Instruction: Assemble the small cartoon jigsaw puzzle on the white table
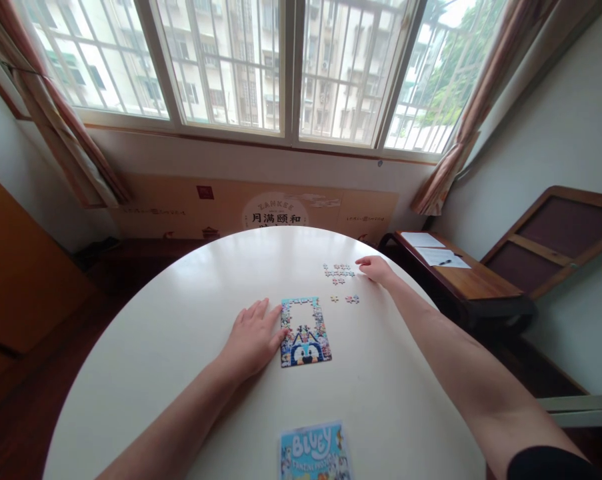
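Observation:
A jigsaw puzzle (308, 355) lies flat on the white round table, with a blue cartoon dog's face in its lower part. A white gap shows in its upper middle. My left hand (255, 333) rests flat and open at the puzzle's left edge, its thumb touching the border. Several loose puzzle pieces (339, 273) are laid out in rows beyond the puzzle to the right. My right hand (375, 268) is just right of these rows, its fingers drawn together toward the table; anything between the fingertips is too small to make out.
A blue Bluey picture sheet (315, 452) lies near me on the white table (171, 347). More loose pieces (352, 299) sit right of the puzzle. Beyond the table's right edge stands a wooden side table (485, 281) with papers (443, 257) and a pen.

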Demonstrator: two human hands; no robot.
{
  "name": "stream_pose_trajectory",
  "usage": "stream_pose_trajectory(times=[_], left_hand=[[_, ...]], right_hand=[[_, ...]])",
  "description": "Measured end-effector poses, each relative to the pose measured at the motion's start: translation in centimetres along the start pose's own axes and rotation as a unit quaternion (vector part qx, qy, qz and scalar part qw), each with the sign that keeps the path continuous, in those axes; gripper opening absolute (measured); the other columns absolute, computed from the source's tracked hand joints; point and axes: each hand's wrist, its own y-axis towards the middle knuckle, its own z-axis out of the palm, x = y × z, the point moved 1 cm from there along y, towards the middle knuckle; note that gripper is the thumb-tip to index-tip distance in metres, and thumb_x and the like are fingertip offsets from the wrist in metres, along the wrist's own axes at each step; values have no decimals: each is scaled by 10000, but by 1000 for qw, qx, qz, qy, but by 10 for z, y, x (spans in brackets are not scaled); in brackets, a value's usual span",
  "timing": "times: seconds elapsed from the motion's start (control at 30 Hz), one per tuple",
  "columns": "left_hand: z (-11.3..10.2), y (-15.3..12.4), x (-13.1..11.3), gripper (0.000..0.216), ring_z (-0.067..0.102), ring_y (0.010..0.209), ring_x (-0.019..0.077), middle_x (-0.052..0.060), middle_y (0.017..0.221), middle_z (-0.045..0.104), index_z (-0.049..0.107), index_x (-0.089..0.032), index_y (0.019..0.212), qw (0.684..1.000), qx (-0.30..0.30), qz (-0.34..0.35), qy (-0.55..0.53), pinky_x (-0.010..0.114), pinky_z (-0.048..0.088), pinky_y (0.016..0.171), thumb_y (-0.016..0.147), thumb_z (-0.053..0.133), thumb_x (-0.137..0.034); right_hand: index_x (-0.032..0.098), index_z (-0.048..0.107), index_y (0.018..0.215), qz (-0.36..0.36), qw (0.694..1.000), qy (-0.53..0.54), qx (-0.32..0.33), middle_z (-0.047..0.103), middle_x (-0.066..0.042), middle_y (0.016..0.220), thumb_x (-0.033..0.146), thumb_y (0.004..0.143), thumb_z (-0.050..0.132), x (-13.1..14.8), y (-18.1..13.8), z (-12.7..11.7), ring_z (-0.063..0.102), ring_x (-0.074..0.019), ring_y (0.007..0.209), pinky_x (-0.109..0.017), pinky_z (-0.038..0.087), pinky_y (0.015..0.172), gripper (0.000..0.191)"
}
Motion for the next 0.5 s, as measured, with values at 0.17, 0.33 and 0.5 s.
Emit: stream_pose_trajectory(times=[0.17, 0.33, 0.5], left_hand=[[-3, -1, -1, 612, 315, 1496, 350, 160, 1617, 358, 482, -211, 1502, 1000, 11, -3, -10, 529, 237, 1208, 980, 412, -522], [-4, -2, -2, 649, 309, 1501, 338, 150, 1628, 340, 442, -198, 1526, 1000, 17, -13, -15, 520, 230, 1215, 977, 387, -539], [-6, -2, -2, 652, 313, 1500, 344, 157, 1629, 330, 435, -176, 1531, 1000, 22, -13, -15, 537, 248, 1208, 982, 374, -524]], right_hand=[[178, 807, 1041, -35, 999, -26, 18, 778, -61, 1007, 155, 803, 625, 5, 6, 9, 691, -175, 903, -240, 498, 812, 300], [197, 814, 1004, -47, 997, -62, 9, 782, -71, 1026, 267, 857, 628, 7, -4, 19, 695, -208, 949, -259, 486, 807, 247], [214, 814, 1006, -61, 992, -110, 2, 769, -80, 1040, 352, 852, 646, 12, -12, 28, 676, -234, 947, -285, 473, 791, 266]])
